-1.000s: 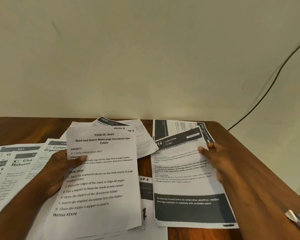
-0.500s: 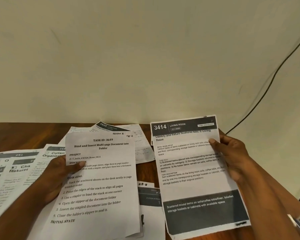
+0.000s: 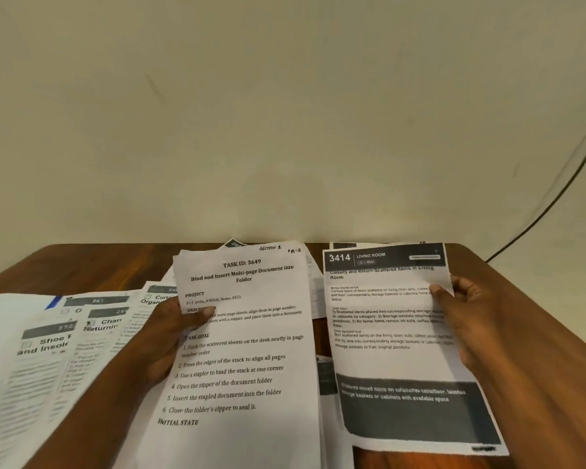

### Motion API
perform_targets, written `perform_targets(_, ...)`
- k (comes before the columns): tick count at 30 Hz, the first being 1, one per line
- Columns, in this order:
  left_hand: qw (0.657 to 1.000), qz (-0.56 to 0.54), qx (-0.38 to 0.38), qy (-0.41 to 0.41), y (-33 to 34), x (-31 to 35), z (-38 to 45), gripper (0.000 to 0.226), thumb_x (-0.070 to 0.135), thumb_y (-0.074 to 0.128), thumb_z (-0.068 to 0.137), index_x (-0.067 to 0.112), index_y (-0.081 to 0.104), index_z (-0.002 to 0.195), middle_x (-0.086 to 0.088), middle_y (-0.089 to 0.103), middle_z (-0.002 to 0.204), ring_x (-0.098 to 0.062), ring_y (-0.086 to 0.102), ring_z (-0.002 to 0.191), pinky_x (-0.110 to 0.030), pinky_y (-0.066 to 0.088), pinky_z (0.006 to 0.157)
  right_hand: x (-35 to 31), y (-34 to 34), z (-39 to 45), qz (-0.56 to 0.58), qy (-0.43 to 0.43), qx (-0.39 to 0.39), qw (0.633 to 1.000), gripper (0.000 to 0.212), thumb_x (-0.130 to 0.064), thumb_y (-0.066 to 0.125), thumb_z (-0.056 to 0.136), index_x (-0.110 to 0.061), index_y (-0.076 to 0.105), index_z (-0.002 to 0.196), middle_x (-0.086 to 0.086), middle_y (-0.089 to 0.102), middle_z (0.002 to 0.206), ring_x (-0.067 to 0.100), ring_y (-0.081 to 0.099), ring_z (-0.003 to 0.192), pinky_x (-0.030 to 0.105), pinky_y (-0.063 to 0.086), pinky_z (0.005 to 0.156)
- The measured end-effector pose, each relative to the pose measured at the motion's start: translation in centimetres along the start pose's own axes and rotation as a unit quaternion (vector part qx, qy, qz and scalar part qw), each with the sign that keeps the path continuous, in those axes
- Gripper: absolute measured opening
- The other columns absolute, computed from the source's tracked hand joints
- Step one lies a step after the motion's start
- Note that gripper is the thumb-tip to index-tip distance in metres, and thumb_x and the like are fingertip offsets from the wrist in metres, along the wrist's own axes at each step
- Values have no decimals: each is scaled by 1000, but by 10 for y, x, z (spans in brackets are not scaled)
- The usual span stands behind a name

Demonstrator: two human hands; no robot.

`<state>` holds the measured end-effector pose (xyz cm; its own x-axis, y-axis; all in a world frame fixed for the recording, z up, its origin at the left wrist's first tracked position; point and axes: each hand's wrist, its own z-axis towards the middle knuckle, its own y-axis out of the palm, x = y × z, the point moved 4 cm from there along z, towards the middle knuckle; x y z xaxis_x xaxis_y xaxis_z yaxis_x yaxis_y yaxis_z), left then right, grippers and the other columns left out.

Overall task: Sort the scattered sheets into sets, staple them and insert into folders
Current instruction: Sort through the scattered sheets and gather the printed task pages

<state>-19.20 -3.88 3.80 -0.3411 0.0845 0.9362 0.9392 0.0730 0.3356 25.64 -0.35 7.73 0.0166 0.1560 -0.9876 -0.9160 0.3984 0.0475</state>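
My left hand (image 3: pixel 170 330) pinches the "Task ID 3649" sheet (image 3: pixel 247 350) by its left edge, thumb on top across the print. My right hand (image 3: pixel 460 316) grips the "3414 Living Room" sheet (image 3: pixel 396 336) by its right edge, fingers curled behind it. Both sheets are raised off the surface (image 3: pixel 535 333) and sit side by side between my hands with a narrow gap.

More scattered sheets (image 3: pixel 65 336) fan out to the outside of my left hand, and a few others (image 3: pixel 315 299) lie beneath and beyond the two I hold. I see no stapler or folder here.

The risk, as I judge it, is mis-sorting: the two headers differ in number and layout, so stacking them together would spoil a set. Each sheet hangs from one edge only, so it could droop, crease, or slip from my thumb and land in the loose pile, where overlapping pages already hide each other's headers. Setting either down carelessly could also shove the fanned pages off the near edge.
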Motion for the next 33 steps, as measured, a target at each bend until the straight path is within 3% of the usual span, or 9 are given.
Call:
perform_targets(3,999,-19,-25,-8,8,0,2,43,0,69,86,5,66,129,-25,71,126,-47,72,106,-58,62,83,-8,7,-7,4,-8,-11,1000,16,-6,70,97,-21,73,101,8,79,103,32,76,96,51,60,94)
perform_targets(5,999,-19,-47,-11,14,0,2,49,5,84,80,5,69,126,-25,70,128,-45,72,107,-57,62,84,-11,14,-10,4,-12,-21,1000,18,-4,70,97,-22,73,97,7,80,100,31,77,96,49,60,94)
perform_targets(8,997,-2,-71,-17,23,-3,1,90,20,106,44,6,71,125,-24,69,130,-45,70,113,-55,62,86,-15,20,-16,22,-17,-29,999,19,-2,70,96,-20,74,98,7,81,102,25,79,90,42,62,87)
perform_targets(10,996,3,-83,-19,27,-5,1,97,23,107,38,5,70,127,-25,69,130,-44,72,110,-54,63,86,-21,17,-16,41,-20,-16,999,18,-2,69,97,-19,74,99,9,80,103,20,79,85,38,64,82)
perform_targets(14,995,8,-101,-25,29,-9,1,95,23,105,47,6,67,132,-26,67,134,-48,66,119,-59,59,93,-30,5,-13,87,-12,28,996,11,-8,72,96,-15,74,105,10,80,104,34,78,97,56,61,91)
perform_targets(19,993,-7,-112,-39,30,-14,0,94,18,104,51,7,65,135,-27,65,135,-52,63,121,-62,58,91,-36,-3,-15,185,16,82,979,22,-9,67,100,-5,69,121,9,79,110,30,77,99,46,66,81)
perform_targets(24,993,-36,-109,-37,33,-15,0,50,-3,72,85,4,64,134,-27,67,132,-46,72,107,-56,63,83,-22,15,-16,167,88,4,982,13,-12,69,98,-11,71,111,11,80,108,30,78,94,50,64,82)
perform_targets(31,994,-45,-89,-34,34,-14,-4,45,-3,58,89,2,63,134,-25,69,129,-42,76,99,-52,65,76,-15,42,-28,170,154,-104,968,14,2,71,91,-1,71,104,19,78,104,28,78,81,46,66,68)
perform_targets(33,994,-48,-88,-37,35,-15,-4,45,-3,57,90,2,63,134,-25,70,129,-42,75,101,-53,65,76,-16,46,-30,172,165,-114,965,17,4,71,89,-1,68,105,20,77,107,29,77,85,51,65,77)
